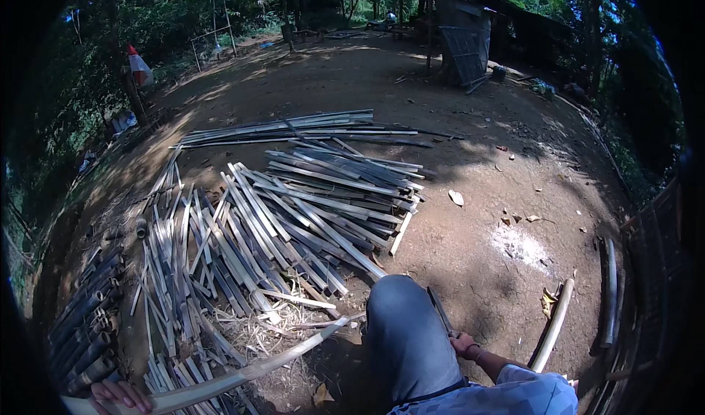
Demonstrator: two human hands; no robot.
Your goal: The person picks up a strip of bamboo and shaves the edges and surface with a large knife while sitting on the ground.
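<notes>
At the lower left my left hand point(121, 395) has its fingers curled over a long, pale split bamboo strip point(253, 371). The strip runs across in front of me, its far end low over the ground near my bent knee point(407, 319). On the other side of that knee, my right hand point(463, 344) is closed around a long knife, whose dark blade point(439, 308) points forward and slightly left. Its handle is mostly hidden in my fingers. Beyond the held strip lies a big heap of split bamboo strips point(316, 195), with thin shavings point(272, 334) at its near edge.
Dark, uncut bamboo tubes point(88, 327) are stacked at the left. A bamboo pole point(554, 327) lies at the right, with another pole point(609, 290) farther over. Farther off, a tree trunk point(444, 26) stands beside a shed point(470, 41).
</notes>
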